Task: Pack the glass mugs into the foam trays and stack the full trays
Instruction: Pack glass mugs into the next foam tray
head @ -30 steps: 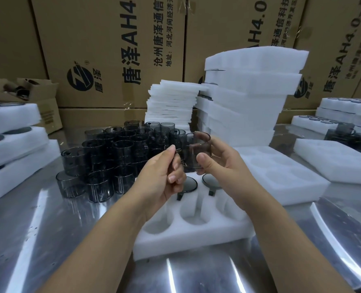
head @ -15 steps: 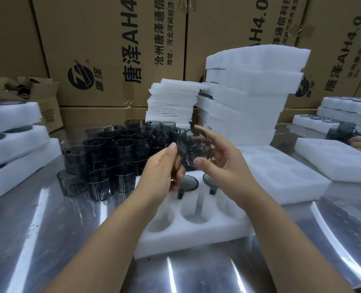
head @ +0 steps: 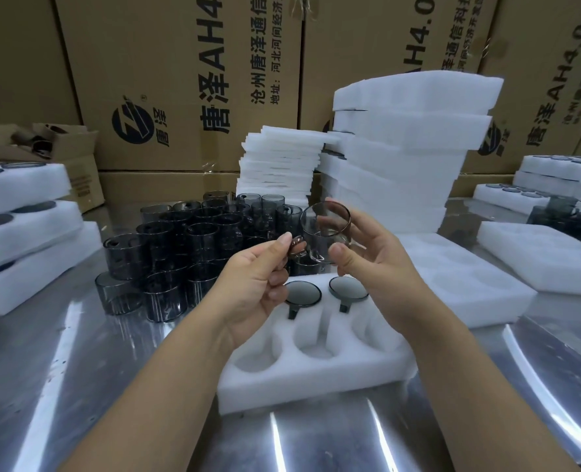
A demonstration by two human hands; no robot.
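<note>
A smoky glass mug (head: 326, 229) hangs tilted above the white foam tray (head: 312, 379), its mouth turned toward me. My right hand (head: 374, 264) cups its body, and my left hand (head: 258, 281) pinches its handle at the lower left. Two mugs (head: 302, 296) (head: 348, 289) sit in the tray's far pockets with their handles toward me. The near pockets hold nothing. A cluster of several loose mugs (head: 187, 247) stands on the steel table left of the tray.
Filled foam trays (head: 20, 226) are stacked at the left. Tall stacks of foam trays (head: 404, 158) and thin foam sheets (head: 278, 165) stand behind. More foam trays (head: 547, 257) lie at the right, with cardboard cartons (head: 193, 80) along the back.
The mug has been turned in both hands, from upright to tilted with its mouth facing me. The person's hand seen at the far right edge half a second ago is gone.
</note>
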